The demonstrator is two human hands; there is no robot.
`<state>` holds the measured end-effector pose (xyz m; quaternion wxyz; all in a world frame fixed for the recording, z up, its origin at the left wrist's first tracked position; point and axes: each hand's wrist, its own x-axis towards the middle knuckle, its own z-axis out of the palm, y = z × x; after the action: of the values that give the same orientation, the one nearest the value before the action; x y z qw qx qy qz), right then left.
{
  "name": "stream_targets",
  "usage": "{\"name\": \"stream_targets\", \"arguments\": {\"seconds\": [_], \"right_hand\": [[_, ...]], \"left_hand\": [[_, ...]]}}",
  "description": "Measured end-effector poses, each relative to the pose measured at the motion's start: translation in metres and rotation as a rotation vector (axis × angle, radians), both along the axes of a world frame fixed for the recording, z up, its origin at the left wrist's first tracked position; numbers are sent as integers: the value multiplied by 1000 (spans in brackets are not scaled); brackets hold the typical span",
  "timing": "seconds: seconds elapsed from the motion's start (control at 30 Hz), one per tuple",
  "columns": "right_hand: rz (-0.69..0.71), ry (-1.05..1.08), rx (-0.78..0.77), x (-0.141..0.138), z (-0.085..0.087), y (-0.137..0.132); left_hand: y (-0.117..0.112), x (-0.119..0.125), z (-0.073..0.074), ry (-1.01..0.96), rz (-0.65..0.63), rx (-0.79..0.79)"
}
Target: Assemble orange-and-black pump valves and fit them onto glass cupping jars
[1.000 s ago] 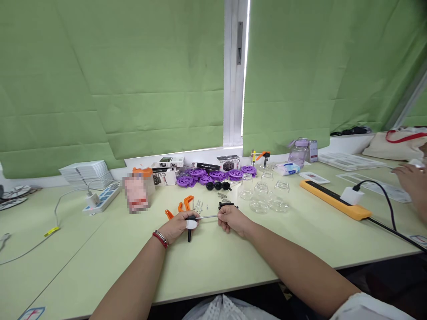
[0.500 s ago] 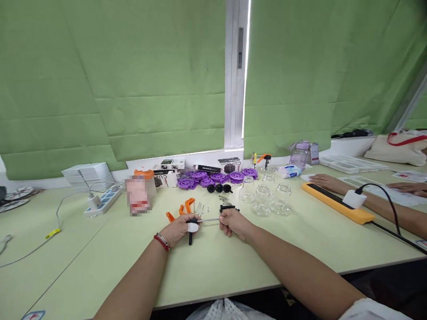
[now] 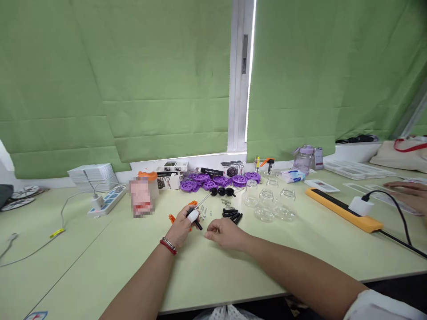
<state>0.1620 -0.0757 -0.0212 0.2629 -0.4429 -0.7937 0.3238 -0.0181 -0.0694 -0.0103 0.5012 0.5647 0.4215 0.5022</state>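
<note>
My left hand (image 3: pixel 183 226) is closed round a screwdriver (image 3: pixel 204 201), its thin metal shaft slanting up and to the right. A black handle piece (image 3: pixel 198 225) pokes out below the thumb, which has a white wrapping. Just to the right, my right hand (image 3: pixel 225 233) is curled in a pinch; whatever lies between its fingertips is too small to name. Orange levers (image 3: pixel 172 218) lie partly hidden behind my left hand. Metal pins (image 3: pixel 203 212) and springs (image 3: pixel 228 203) rest beyond the hands. Several black handle pieces (image 3: pixel 233 215) lie behind my right hand.
Purple wheel-shaped parts (image 3: pixel 220 180) and black round parts (image 3: pixel 223 191) lie farther back. Clear glass cups (image 3: pixel 266 204) stand to the right, before a yellow power strip (image 3: pixel 343 209). Another person's hand (image 3: pixel 408 191) is at the far right. A white power strip (image 3: pixel 108 202) lies left.
The shaft in my left hand has swung from level to pointing up and away. My right hand has left its tip and moved slightly left and nearer, uncovering the black pieces.
</note>
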Motion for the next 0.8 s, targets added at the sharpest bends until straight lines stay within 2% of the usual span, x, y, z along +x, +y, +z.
{"name": "stream_targets", "arguments": {"seconds": [0.17,0.33,0.5,0.57,0.67,0.73,0.8], "right_hand": [[-95,-218,139,-24,7,1],[-165,-273,223,-33,6,11],[-150,-347,390,-35,10,24],[-185,-357,410,-35,14,37],[-308,-376,334,-35,19,67],[-384,-402,265,-36,19,86],[-417,-421,236,-36,16,102]], "left_hand": [[3,2,-6,-11,71,60],[8,-3,-11,24,85,119],[8,-8,-7,147,151,202],[7,-13,-3,169,245,265],[9,-25,3,194,488,356],[14,-35,2,180,663,324],[20,-43,-1,128,804,225]]}}
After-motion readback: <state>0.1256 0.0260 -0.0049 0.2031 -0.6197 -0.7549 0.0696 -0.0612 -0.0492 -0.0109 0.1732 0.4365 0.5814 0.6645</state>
